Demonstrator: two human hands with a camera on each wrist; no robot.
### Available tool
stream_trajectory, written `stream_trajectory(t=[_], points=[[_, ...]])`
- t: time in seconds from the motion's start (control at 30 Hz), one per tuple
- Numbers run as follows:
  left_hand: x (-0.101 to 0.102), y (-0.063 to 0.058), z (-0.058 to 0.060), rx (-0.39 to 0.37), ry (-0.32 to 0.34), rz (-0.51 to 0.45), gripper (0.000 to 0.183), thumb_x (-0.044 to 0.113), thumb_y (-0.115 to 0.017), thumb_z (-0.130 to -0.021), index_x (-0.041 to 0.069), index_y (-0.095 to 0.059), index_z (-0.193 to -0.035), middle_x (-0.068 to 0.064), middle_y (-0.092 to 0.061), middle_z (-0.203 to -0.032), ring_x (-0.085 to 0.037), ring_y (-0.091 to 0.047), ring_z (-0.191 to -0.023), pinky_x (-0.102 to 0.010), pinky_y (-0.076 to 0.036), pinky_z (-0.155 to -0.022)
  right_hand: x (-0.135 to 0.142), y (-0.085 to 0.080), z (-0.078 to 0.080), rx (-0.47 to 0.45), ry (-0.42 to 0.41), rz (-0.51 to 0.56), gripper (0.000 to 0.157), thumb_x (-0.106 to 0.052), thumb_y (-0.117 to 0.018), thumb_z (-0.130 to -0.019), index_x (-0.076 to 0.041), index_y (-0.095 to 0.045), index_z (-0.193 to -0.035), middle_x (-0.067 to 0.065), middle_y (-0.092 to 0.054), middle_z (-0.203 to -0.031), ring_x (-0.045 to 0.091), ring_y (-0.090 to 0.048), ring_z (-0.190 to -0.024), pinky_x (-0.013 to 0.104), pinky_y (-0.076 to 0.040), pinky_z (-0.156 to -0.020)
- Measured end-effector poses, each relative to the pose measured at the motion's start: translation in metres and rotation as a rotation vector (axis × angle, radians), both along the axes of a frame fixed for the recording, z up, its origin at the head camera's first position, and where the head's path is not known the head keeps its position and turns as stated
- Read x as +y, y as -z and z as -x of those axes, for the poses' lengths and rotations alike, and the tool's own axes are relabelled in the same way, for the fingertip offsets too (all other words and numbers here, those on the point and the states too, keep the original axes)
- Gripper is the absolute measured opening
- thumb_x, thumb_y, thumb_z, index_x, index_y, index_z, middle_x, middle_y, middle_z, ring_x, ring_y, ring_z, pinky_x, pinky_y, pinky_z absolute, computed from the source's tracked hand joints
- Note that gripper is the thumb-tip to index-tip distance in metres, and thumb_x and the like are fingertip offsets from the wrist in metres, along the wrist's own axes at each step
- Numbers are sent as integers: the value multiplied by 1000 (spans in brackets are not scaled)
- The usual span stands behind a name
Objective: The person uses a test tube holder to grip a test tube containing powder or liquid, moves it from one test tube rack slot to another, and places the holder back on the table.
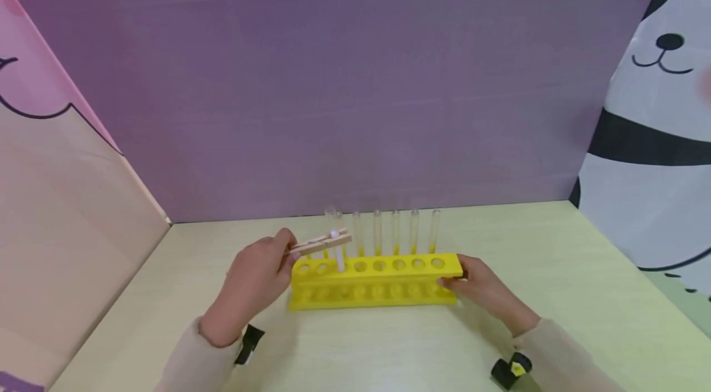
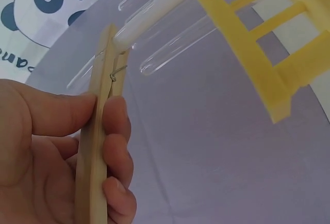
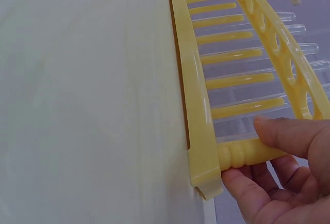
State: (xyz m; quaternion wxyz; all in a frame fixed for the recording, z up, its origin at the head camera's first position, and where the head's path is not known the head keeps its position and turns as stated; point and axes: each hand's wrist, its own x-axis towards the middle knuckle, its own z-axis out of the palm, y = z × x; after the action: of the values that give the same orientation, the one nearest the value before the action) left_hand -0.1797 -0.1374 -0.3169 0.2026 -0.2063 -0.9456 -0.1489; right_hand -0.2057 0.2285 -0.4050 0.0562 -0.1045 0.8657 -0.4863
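Note:
My left hand (image 1: 258,275) grips a wooden test tube clamp (image 1: 316,246) between thumb and curled fingers. The clamp's jaws are around a clear test tube (image 2: 154,22) with white showing in its lower part. That tube stands nearly upright, its lower end at a front-row hole left of the rack's middle. The yellow test tube rack (image 1: 378,278) sits on the table, and my right hand (image 1: 483,287) holds its right end. In the right wrist view, thumb and fingers (image 3: 252,188) pinch the ribbed end post (image 3: 242,153).
Behind the holed shelf, several clear test tubes (image 1: 378,233) stand rounded end up over yellow pegs (image 3: 240,82). The pale table (image 1: 389,349) meets a purple backdrop (image 1: 355,102). Printed side panels stand left and right, the right one with a panda (image 1: 655,194).

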Motion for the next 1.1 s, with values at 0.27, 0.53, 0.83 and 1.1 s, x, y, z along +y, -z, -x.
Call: stream_trajectory(t=[0.27, 0.53, 0.83, 1.1], points=[[1, -9, 0, 16, 20, 20, 14, 10, -69, -85, 5, -57, -91, 5, -45, -59, -10, -34, -49, -25, -33, -46, -1, -2, -1, -7, 7, 5, 38, -7, -66, -87, 7, -55, -120, 17, -61, -115, 20, -56, -95, 27, -49, -78], [4, -17, -1, 18, 24, 14, 13, 10, -68, -85, 4, -57, -91, 5, -43, -59, -11, -34, -49, -26, -32, -47, -2, -2, -1, -9, 10, 6, 37, -6, -65, -87, 7, -55, -119, 17, -61, -114, 21, -57, -95, 28, -49, -79], [6, -24, -2, 10, 25, 4, 12, 10, -66, -86, 4, -57, -91, 6, -43, -58, -11, -35, -49, -26, -33, -47, -2, -2, -1, -11, 16, -1, 37, -6, -65, -87, 7, -55, -120, 16, -61, -114, 20, -56, -94, 28, -49, -78], [7, -27, -2, 14, 20, -13, 12, 10, -66, -87, 3, -58, -92, 5, -42, -57, -12, -34, -47, -26, -32, -46, 0, 2, 2, 29, -7, -14, 37, -10, -66, -87, 8, -55, -118, 15, -63, -111, 17, -57, -91, 29, -50, -77]])
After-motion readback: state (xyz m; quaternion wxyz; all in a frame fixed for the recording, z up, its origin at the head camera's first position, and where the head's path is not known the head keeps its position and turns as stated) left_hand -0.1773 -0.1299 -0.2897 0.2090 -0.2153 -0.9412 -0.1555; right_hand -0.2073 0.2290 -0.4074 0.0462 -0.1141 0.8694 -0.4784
